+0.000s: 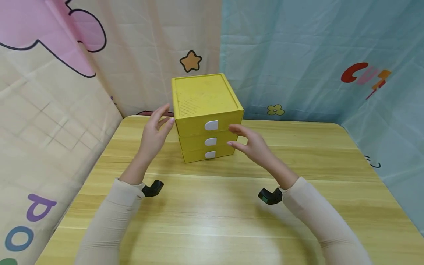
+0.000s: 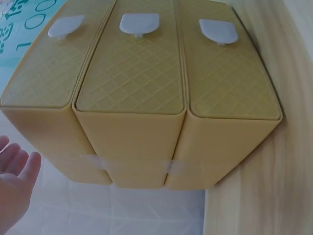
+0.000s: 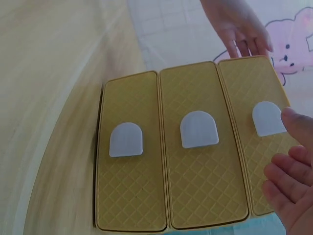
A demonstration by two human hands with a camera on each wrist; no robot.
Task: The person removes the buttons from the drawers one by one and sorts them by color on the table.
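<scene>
A yellow box of three stacked drawers (image 1: 207,95) stands near the table's back edge, its front toward me. Each drawer front carries a white rounded tab (image 1: 211,125), and all the drawers are closed. Beside the box's left side my left hand (image 1: 155,129) is raised, fingers loosely bent and holding nothing. My right hand (image 1: 251,143) is by the front right edge, thumb and fingers apart with nothing between them. In the left wrist view the left hand (image 2: 14,188) appears apart from the box's side. The right wrist view shows the right hand (image 3: 296,181) close before the top drawer.
The box stands on a light wooden table (image 1: 205,213). Printed cloth curtains (image 1: 281,55) hang behind it and at both sides. A black wrist mount (image 1: 153,188) sticks out from the left sleeve, and another black mount (image 1: 270,196) from the right.
</scene>
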